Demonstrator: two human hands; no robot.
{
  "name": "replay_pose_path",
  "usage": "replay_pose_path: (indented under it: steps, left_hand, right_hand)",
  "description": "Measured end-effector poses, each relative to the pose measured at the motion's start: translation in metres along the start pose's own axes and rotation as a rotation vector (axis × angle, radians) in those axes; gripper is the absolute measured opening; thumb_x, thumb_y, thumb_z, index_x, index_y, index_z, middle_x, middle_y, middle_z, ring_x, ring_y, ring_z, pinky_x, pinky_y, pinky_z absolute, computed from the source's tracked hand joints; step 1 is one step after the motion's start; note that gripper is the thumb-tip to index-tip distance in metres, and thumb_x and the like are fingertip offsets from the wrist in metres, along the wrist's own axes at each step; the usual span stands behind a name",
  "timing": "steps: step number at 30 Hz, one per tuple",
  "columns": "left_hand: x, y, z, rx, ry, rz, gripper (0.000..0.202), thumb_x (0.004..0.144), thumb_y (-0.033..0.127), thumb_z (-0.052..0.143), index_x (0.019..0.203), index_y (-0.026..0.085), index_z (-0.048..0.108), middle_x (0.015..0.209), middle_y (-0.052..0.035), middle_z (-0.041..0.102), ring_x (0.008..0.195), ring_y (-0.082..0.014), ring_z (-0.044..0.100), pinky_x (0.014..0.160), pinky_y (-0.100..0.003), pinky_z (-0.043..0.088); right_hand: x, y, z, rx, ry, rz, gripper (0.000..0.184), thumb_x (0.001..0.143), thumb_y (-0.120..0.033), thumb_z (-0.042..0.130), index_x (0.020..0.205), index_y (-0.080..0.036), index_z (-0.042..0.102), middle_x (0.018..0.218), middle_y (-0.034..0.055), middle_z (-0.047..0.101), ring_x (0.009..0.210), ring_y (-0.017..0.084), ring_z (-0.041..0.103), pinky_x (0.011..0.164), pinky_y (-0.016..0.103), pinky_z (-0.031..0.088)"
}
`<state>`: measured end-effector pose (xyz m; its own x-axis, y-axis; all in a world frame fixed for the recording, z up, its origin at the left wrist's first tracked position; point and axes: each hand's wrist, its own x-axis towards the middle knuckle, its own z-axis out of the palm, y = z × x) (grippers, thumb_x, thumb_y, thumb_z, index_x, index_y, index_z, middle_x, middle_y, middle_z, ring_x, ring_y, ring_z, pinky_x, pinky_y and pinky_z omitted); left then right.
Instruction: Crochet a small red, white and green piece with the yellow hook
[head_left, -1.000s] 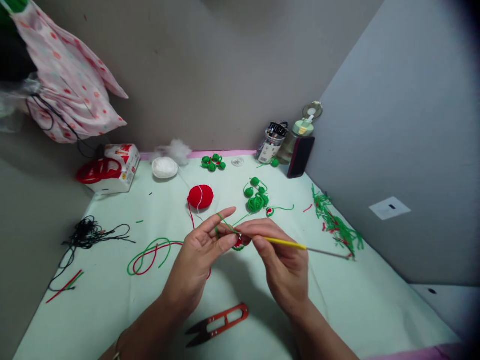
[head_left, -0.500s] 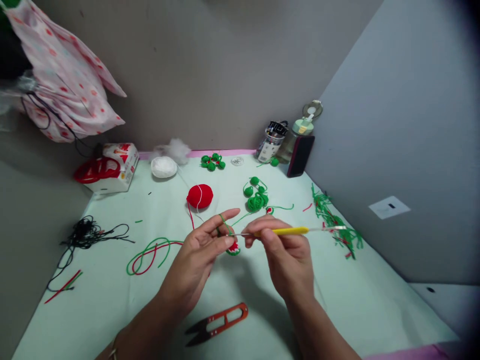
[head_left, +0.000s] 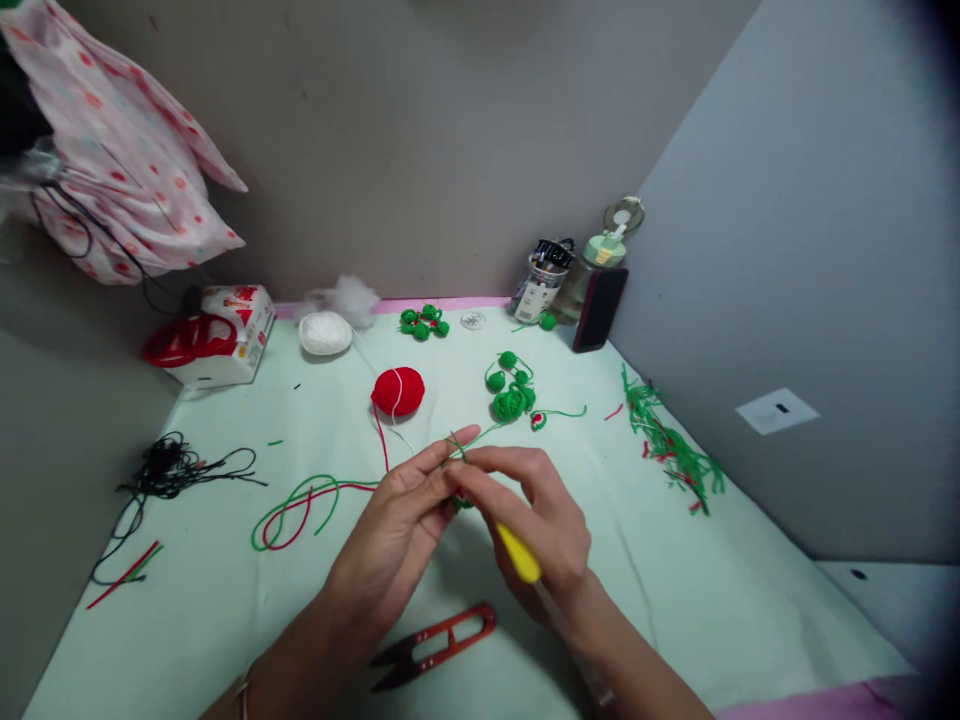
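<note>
My left hand [head_left: 394, 525] pinches a small green-and-red crochet piece [head_left: 463, 503], mostly hidden behind the fingers. Green yarn [head_left: 487, 433] runs over my left forefinger from the green ball [head_left: 514, 403] beyond. In my right hand [head_left: 544, 515] is a crochet hook [head_left: 519, 553] with a yellow handle, which slants down toward my wrist. My right fingertips meet the left ones at the yarn, and the hook's tip is hidden there. Below the hands lie orange thread snips [head_left: 450, 640]. Just past the left fingers sits a red yarn ball [head_left: 399, 392].
White yarn [head_left: 325, 334] and a box [head_left: 236, 335] stand at the back left. A black cord tangle [head_left: 169, 465] lies at left, green yarn scraps [head_left: 667, 440] at right. A pen cup [head_left: 538, 290], bottle [head_left: 581, 285] and phone [head_left: 600, 312] stand at the back right.
My right hand has turned and moved left against the left fingertips. The hook has swung from nearly level, pointing right, to slanting down toward my wrist. The crochet piece is now more covered.
</note>
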<state>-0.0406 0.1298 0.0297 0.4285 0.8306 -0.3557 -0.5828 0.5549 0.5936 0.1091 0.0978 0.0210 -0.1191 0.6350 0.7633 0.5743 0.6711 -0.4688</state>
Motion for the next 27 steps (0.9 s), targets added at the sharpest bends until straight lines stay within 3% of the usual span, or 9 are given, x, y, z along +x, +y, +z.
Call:
replay_pose_path:
  steps: [5, 8, 12, 19, 22, 27]
  left_hand:
    - [0.001, 0.008, -0.005, 0.184, 0.021, 0.015, 0.038, 0.077, 0.028, 0.091, 0.114, 0.024, 0.084, 0.081, -0.0001, 0.068, 0.079, -0.0119, 0.055, 0.082, -0.021, 0.046]
    - [-0.002, 0.012, -0.004, 0.274, 0.036, 0.093, 0.039, 0.077, 0.032, 0.091, 0.114, 0.029, 0.084, 0.079, 0.0015, 0.065, 0.08, -0.013, 0.054, 0.08, -0.022, 0.044]
    - [-0.005, 0.013, -0.001, 0.271, 0.018, 0.129, 0.049, 0.079, 0.029, 0.09, 0.126, 0.033, 0.079, 0.078, 0.0033, 0.062, 0.081, -0.0132, 0.055, 0.087, -0.026, 0.042]
    - [-0.006, 0.011, 0.001, 0.268, 0.019, 0.081, 0.061, 0.08, 0.03, 0.09, 0.138, 0.024, 0.071, 0.082, 0.0011, 0.064, 0.082, -0.0147, 0.054, 0.084, -0.028, 0.042]
    - [-0.006, 0.015, 0.001, 0.248, 0.027, 0.068, 0.058, 0.08, 0.028, 0.09, 0.135, 0.025, 0.073, 0.078, 0.0032, 0.059, 0.076, -0.0125, 0.05, 0.075, -0.025, 0.04]
    - [-0.007, 0.023, 0.0, 0.187, -0.049, 0.027, 0.046, 0.079, 0.022, 0.09, 0.124, 0.024, 0.08, 0.075, 0.004, 0.059, 0.072, -0.0097, 0.05, 0.075, -0.022, 0.042]
  right_hand:
    - [0.01, 0.006, -0.009, 0.514, 0.145, 0.457, 0.022, 0.104, -0.017, 0.06, 0.105, -0.027, 0.08, 0.091, 0.0016, 0.074, 0.081, 0.014, 0.067, 0.074, 0.029, 0.057]
    - [0.011, 0.011, -0.01, 0.745, 0.14, 0.597, 0.019, 0.104, -0.028, 0.063, 0.099, -0.027, 0.081, 0.09, 0.0013, 0.073, 0.075, 0.014, 0.066, 0.07, 0.029, 0.056]
    - [0.01, 0.01, -0.006, 0.781, 0.138, 0.603, 0.018, 0.103, -0.028, 0.064, 0.101, -0.028, 0.082, 0.089, 0.0009, 0.073, 0.077, 0.014, 0.066, 0.072, 0.03, 0.055]
    - [0.011, 0.004, -0.005, 0.649, 0.118, 0.465, 0.02, 0.103, -0.022, 0.063, 0.105, -0.029, 0.082, 0.092, 0.0014, 0.074, 0.079, 0.015, 0.065, 0.072, 0.033, 0.053]
    - [0.011, 0.006, -0.006, 0.64, 0.144, 0.466, 0.02, 0.103, -0.022, 0.063, 0.105, -0.029, 0.082, 0.091, 0.0019, 0.075, 0.079, 0.016, 0.065, 0.072, 0.033, 0.053]
    - [0.014, 0.011, -0.013, 0.718, 0.177, 0.572, 0.017, 0.101, -0.029, 0.066, 0.097, -0.026, 0.083, 0.084, 0.0021, 0.073, 0.075, 0.015, 0.065, 0.07, 0.031, 0.054]
